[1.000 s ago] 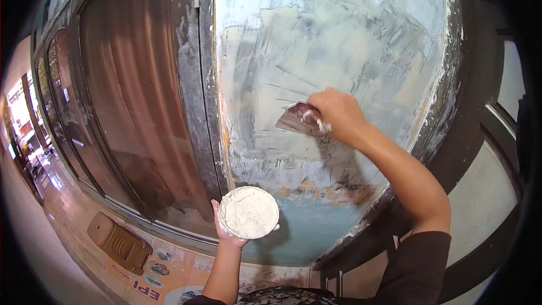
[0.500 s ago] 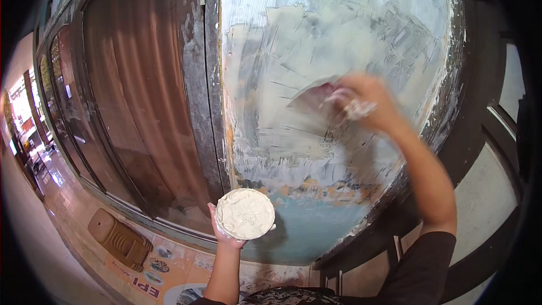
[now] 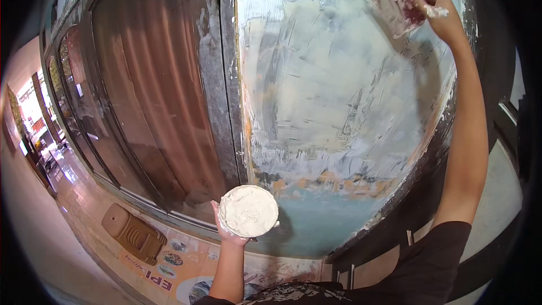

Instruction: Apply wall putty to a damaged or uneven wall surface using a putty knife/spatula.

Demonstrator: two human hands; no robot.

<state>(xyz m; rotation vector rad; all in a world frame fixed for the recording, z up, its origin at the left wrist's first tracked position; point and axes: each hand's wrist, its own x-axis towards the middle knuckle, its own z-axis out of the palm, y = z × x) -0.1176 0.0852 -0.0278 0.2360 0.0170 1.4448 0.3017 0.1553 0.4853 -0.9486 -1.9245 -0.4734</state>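
Observation:
Low in front of me, my left hand (image 3: 227, 231) grips a round container of off-white putty (image 3: 248, 210) from below and the left. Putty fills it to the rim, and the container's sides are mostly hidden. High on the right, my right hand (image 3: 443, 16) is closed round the red handle of a wide putty knife (image 3: 392, 7). White putty is smeared over the handle and my fingers. The blade is at the upper right of a pale blue-green wall panel (image 3: 322, 101), which carries patchy grey and white putty; I cannot tell whether its edge touches.
Left of the panel stands a dark wooden frame (image 3: 217, 79) with glass and brown curtains (image 3: 152, 85) behind it. A brown plastic stool (image 3: 132, 231) lies on the floor at lower left, beside a printed banner (image 3: 164, 271). Dark woodwork (image 3: 418, 192) borders the panel on the right.
My right hand has swung up and to the right with the putty knife, from mid-panel to its upper right. My left hand still holds the putty container in nearly the same place.

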